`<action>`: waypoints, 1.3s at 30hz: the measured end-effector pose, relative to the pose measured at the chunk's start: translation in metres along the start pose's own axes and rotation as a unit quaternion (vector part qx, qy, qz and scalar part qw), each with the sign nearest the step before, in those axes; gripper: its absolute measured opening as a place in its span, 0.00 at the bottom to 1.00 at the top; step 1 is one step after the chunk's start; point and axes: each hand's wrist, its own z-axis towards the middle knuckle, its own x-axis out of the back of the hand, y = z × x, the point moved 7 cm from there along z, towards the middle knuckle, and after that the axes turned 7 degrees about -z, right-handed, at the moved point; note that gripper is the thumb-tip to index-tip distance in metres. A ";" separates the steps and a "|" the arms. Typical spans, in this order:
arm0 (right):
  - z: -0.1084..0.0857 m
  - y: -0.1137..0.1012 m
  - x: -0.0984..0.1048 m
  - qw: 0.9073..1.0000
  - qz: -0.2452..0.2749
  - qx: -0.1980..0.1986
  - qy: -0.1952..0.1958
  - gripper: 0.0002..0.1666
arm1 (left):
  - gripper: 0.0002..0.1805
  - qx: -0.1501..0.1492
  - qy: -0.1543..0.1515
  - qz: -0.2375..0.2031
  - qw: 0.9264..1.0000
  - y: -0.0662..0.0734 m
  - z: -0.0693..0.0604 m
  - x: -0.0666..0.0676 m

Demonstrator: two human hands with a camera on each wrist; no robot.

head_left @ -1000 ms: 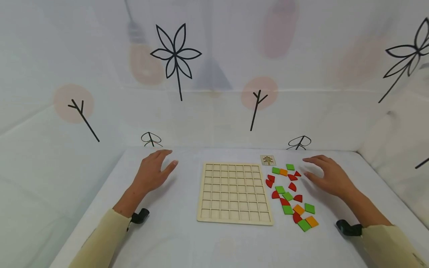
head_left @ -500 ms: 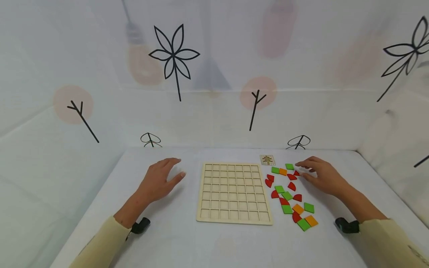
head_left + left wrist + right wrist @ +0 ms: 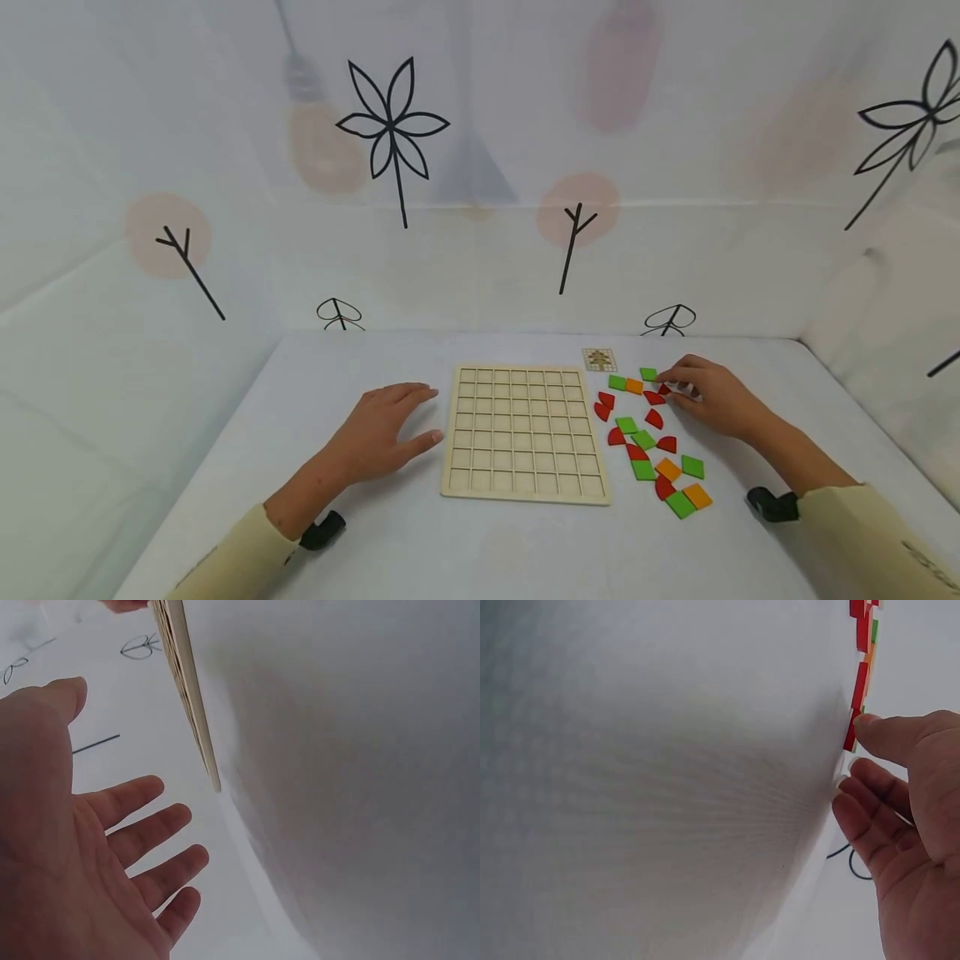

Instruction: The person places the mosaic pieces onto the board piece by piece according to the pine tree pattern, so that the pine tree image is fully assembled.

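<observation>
A pale wooden board with a grid of square recesses lies mid-table. My left hand hovers just off its left side, fingers spread and holding nothing. In the left wrist view the palm of the left hand faces the board's edge. My right hand is at the far end of the scattered tiles, its thumb and fingers bent around a small red tile. Between the thumb and fingers of the right hand a gap shows in the right wrist view, with a red tile beside the thumb.
Right of the board lie several loose tiles: green squares, orange squares and red quarter-rounds. A small pattern card with a tree picture lies behind them. A white printed cloth hangs at the back.
My left hand has moved right and nearer, toward the board's left edge. My right hand has moved left and down to the small red tile, its fingers bending more. The tiles look unmoved.
</observation>
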 end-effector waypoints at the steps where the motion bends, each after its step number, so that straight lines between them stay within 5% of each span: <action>1: 0.000 0.000 0.000 1.000 0.000 0.001 0.000 0.15 | 0.38 -0.002 -0.007 0.001 1.000 0.002 -0.001 -0.002; 16: 0.006 -0.007 0.001 1.000 0.000 0.004 -0.014 0.10 | 0.48 -0.016 -0.088 0.012 0.996 0.018 -0.009 -0.026; 39: 0.011 -0.006 -0.001 0.999 0.014 -0.003 -0.049 0.08 | 0.56 -0.039 -0.115 0.016 0.992 0.020 -0.013 -0.026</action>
